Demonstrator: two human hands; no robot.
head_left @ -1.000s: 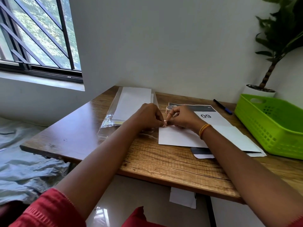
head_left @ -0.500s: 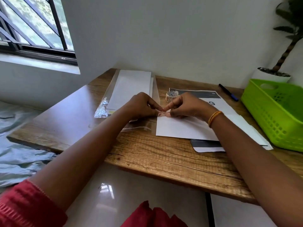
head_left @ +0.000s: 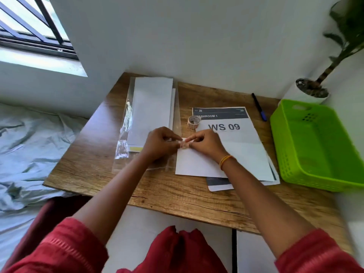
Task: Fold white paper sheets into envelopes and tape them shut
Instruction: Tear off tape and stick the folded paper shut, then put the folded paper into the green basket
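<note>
A folded white paper sheet lies on the wooden table, partly over a printed page marked WS 09. My left hand and my right hand meet at the sheet's upper left corner, fingertips pinched on a small piece of patterned tape pressed against the paper edge. A small tape roll stands just behind my hands. A stack of white sheets in a clear plastic sleeve lies to the left.
A green plastic basket sits at the right edge of the table. A blue-capped pen lies at the back, a potted plant stands in the corner. A rumpled grey sheet lies left of the table.
The head camera has tilted down and shows more of the table. Both hands stay together at the paper's corner, fingers working the tape piece.
</note>
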